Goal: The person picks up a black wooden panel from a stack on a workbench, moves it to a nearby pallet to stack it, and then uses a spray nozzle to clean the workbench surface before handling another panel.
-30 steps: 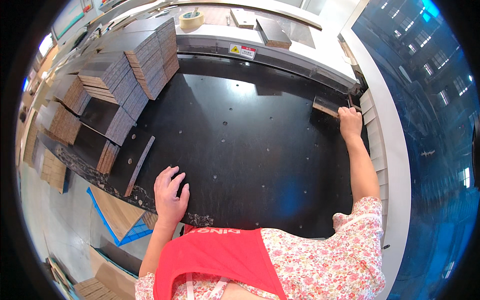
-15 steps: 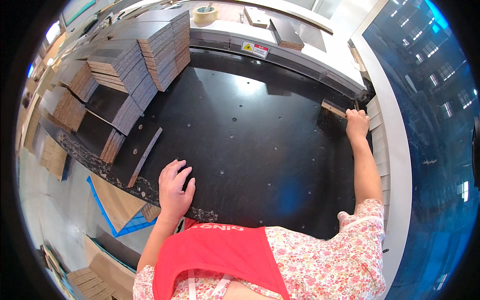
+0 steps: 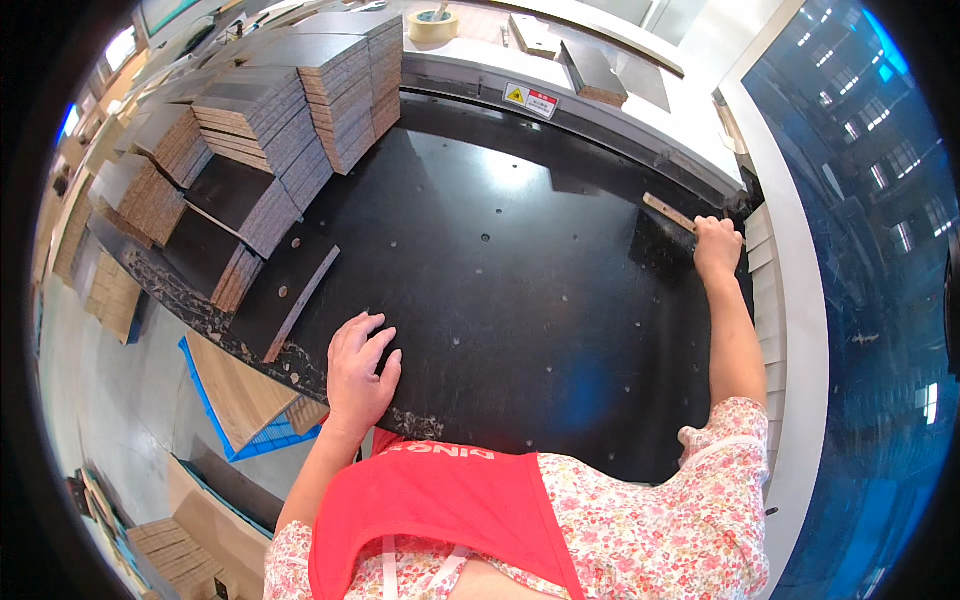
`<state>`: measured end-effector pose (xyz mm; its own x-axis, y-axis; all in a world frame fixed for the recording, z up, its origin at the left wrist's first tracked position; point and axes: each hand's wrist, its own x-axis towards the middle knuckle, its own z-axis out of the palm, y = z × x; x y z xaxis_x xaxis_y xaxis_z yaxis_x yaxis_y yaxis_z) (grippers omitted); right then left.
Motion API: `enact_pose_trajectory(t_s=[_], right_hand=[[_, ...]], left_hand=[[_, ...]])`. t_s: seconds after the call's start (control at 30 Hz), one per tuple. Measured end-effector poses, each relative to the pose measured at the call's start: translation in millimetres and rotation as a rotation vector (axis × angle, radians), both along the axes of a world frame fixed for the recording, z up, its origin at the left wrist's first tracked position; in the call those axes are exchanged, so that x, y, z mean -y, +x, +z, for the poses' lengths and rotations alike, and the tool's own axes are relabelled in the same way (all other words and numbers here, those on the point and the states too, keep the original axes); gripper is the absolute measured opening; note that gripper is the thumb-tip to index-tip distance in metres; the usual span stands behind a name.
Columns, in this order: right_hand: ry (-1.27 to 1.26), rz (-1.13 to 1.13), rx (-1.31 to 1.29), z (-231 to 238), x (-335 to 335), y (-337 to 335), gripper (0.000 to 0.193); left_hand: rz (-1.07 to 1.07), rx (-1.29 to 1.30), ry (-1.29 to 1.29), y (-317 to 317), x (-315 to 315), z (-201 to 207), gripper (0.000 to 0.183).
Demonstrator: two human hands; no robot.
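My right hand (image 3: 718, 248) is closed on the end of a narrow wood strip (image 3: 668, 212) at the far right of the black table (image 3: 490, 330). The strip points left from my fingers, close to the table's back edge; the end inside my hand is hidden. My left hand (image 3: 362, 372) rests at the table's front left edge, fingers loosely apart and holding nothing. Left of it, a second thin strip (image 3: 302, 305) lies on the tabletop by itself. Dark-faced boards with bare chipboard edges (image 3: 335, 100) are stacked at the table's left.
A white ledge (image 3: 640, 120) runs behind the table, carrying a tape roll (image 3: 432, 27) and a dark board piece (image 3: 595, 75). Pale overlapping flaps (image 3: 768, 280) line the right side, beside a blue glossy panel (image 3: 860, 300). Wood boards (image 3: 240, 385) sit on a blue pallet at lower left.
The whole view has shifted a little. Relative to the table, my right hand and its strip have moved slightly left. My left hand stays at the front edge.
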<state>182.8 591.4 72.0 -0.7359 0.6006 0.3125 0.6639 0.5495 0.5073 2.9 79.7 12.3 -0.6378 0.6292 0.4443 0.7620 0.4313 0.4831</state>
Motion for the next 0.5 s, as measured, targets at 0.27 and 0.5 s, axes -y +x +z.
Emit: enact_pose_trajectory(t_s=[0.27,0.5], right_hand=[[-1.054,0.472,-1.536,-37.7,-6.1,-30.0,0.025],[-1.289,0.116,-1.365,-25.1,50.7,-60.4,0.028]], left_hand=[[0.004,-0.014,0.017,0.5,-2.3,-1.6,0.028],[0.026,-0.015,0.044,0.8,-0.4,-2.0,0.026]])
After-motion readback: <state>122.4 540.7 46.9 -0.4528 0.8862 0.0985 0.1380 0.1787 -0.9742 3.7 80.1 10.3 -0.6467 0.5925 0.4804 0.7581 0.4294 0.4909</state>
